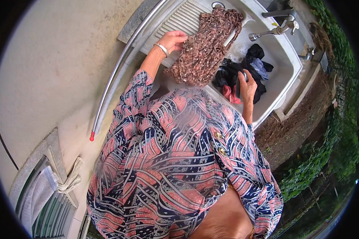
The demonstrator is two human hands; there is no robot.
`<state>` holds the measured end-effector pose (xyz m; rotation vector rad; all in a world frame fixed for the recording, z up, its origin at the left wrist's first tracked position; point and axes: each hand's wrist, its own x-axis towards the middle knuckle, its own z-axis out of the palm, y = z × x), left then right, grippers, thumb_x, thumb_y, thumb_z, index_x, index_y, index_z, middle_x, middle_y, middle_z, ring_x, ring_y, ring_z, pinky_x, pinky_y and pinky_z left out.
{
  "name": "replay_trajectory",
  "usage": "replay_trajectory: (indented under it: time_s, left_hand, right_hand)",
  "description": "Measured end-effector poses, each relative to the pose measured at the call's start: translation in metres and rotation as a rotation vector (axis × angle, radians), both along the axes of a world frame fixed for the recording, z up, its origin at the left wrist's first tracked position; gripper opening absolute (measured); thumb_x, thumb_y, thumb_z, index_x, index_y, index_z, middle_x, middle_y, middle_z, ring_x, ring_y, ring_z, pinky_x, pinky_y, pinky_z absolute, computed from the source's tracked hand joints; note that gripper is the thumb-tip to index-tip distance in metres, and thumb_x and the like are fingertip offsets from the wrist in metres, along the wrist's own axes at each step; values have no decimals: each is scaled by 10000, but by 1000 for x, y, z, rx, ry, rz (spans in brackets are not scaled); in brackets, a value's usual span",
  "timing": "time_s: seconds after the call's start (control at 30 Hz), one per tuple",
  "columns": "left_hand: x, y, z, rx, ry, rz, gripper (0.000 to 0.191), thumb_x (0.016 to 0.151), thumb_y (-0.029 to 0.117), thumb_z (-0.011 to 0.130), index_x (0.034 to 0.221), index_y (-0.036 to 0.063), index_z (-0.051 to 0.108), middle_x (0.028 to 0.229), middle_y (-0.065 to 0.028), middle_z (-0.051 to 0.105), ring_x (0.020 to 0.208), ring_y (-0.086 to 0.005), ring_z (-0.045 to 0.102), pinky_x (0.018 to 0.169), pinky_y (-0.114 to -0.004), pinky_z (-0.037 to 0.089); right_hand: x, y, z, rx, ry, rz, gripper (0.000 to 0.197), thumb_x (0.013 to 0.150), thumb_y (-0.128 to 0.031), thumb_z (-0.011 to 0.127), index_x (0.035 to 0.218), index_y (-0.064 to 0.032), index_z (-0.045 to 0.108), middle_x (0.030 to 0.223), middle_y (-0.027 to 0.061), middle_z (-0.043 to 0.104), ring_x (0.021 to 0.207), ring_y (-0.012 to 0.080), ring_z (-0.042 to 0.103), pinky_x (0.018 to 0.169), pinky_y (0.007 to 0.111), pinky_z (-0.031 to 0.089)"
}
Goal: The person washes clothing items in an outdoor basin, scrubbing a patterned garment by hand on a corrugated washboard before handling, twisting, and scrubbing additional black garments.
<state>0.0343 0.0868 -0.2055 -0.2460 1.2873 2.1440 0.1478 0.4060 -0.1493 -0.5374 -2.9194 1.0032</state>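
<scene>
A wet, brown patterned cloth [197, 56] lies bunched over the ribbed washboard [181, 18] of a white laundry sink and hangs over its front edge. The thumb and fingers of my left hand [173, 41], with a bangle at the wrist, pinch the cloth's left edge. My right hand [247, 86] is over the basin, its fingers closed around a small dark object [238, 87] that is mostly hidden, so I cannot tell what it is. Beneath it in the basin lie black clothes [254, 55], a blue-grey cloth [259, 68] and a coral-red cloth [232, 95]. White suds [239, 52] show beside them.
A metal tap [275, 31] reaches over the basin [282, 53] from its far side. On the left, a metal rail [113, 71] with a red end cap runs along the sink. Cloths [42, 191] hang by a louvred window at lower left. Soil and green plants [311, 170] lie at right.
</scene>
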Motion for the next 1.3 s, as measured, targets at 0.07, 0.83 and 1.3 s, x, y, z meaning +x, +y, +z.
replay_trajectory:
  time_s: [0.07,0.83,1.3]
  left_hand:
    - [-26,9,23,73,162,39,82,873,156,612,942,114,597,820,64,574,724,-43,551,620,-232,466]
    - [-17,64,-11,-913,430,-121,358,758,80,627,1115,72,604,810,-49,645,726,-150,599,662,-277,471]
    - [41,118,5,-1163,777,-70,344,778,279,649,1062,87,627,1049,-112,616,982,-299,568,747,-397,454]
  right_hand:
    - [-3,-7,-3,-18,50,11,405,793,-348,643,1101,-85,632,943,213,638,886,337,623,808,373,468]
    - [-245,-31,31,660,473,675,403,823,-413,571,1179,-225,549,1001,151,592,930,339,582,763,452,480]
    - [-155,-48,-16,459,209,491,497,789,-440,637,1140,-98,549,931,165,609,903,361,576,720,445,482]
